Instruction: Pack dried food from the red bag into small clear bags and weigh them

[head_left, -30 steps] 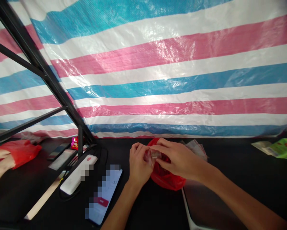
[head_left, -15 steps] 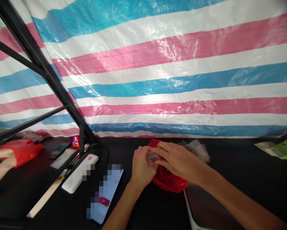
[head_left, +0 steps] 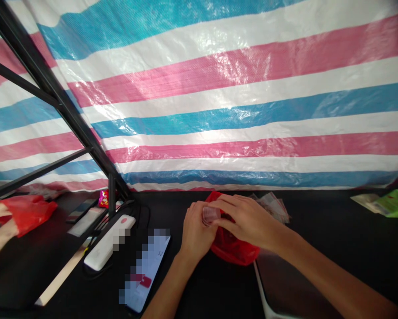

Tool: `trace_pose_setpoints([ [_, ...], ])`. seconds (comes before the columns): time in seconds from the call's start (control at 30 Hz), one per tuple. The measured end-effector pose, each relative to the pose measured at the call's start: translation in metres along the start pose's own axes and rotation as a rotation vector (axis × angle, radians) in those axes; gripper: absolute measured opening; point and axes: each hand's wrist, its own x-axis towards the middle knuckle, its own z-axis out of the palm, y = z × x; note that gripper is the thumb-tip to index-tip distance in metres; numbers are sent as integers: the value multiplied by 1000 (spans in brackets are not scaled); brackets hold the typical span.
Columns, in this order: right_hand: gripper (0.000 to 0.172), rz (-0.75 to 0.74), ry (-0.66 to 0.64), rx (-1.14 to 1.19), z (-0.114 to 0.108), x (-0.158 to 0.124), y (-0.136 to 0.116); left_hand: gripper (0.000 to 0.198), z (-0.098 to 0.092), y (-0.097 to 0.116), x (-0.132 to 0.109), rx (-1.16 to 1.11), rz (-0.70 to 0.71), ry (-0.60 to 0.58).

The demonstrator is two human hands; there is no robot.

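Note:
My left hand (head_left: 198, 231) is closed around a small stack of clear, pinkish plastic packets (head_left: 211, 215); what is inside them is too small to make out. From the right, my right hand (head_left: 247, 218) reaches over, its fingers and thumb bent onto the packets' edge. Below both hands lies a crumpled red plastic bag (head_left: 237, 249), partly covered by the right hand and wrist. More clear packets with printed contents (head_left: 274, 207) rest on the black table just behind my right hand.
A phone (head_left: 148, 274) with a lit screen and a white power strip (head_left: 109, 243) with black cable lie to the left. Beyond the black metal frame (head_left: 75, 119), another person's hands touch a red bag (head_left: 31, 212). A dark flat device (head_left: 291, 283) sits front right, a green packet (head_left: 396, 204) far right.
My fingers have shifted slightly on the packets, whose face shows more plainly. At left, the other person's hands and red bag have moved a little.

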Motion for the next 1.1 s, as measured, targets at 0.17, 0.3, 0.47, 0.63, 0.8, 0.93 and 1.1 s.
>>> trace_pose_setpoints([
  [0.17, 31, 102, -13, -57, -16, -5, 18, 13, -5, 1, 4, 22, -139, 64],
  [0.3, 30, 156, -246, -127, -11, -12, 33, 18, -9, 8, 4, 190, -251, -7],
  [0.47, 30, 193, -358, -300, 13, -12, 36, 34, -11, 14, -3, 288, -386, -203],
  [0.63, 32, 203, -355, -353, 22, -11, 40, 41, 4, -5, -4, -31, -432, -293],
  [0.8, 30, 204, -370, -372, 22, -12, 42, 35, 15, -20, 3, -266, -373, -224],
  [0.93, 30, 181, -356, -345, 13, -10, 31, 34, 12, -16, 6, -359, -277, -187],
  [1.1, 25, 133, -263, -140, 8, -9, 7, 31, 8, -14, 5, -279, -180, -173],
])
